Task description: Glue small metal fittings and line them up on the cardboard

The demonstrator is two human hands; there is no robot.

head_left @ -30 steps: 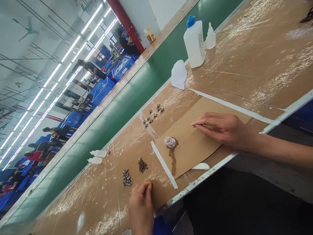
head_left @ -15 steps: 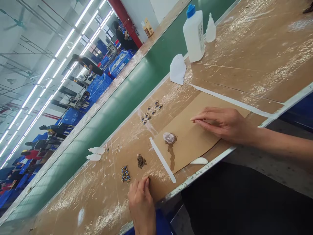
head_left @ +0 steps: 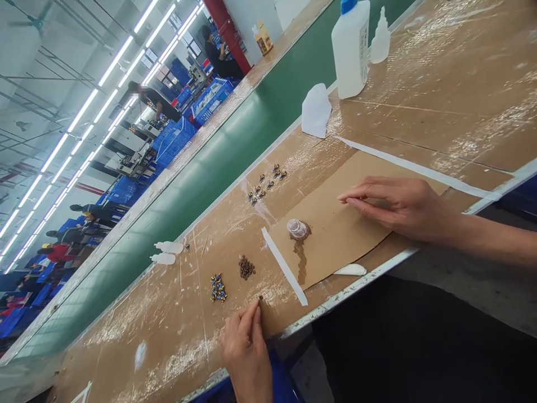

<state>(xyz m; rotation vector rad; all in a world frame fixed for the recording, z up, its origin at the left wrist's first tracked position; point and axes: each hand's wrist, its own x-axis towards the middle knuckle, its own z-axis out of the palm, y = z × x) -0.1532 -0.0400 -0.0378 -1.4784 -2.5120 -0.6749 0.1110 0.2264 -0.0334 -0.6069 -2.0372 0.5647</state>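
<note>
Left hand (head_left: 246, 342): pinching tiny brown part (head_left: 260, 298), just beside cardboard sheet (head_left: 331, 235)
Right hand (head_left: 398, 208): open, flat on cardboard sheet

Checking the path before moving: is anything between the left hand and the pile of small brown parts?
No, nothing visible stands between the left hand and the brown parts, only bare bench top. The blue-and-gold parts lie off to one side and the white strip to the other.
</note>
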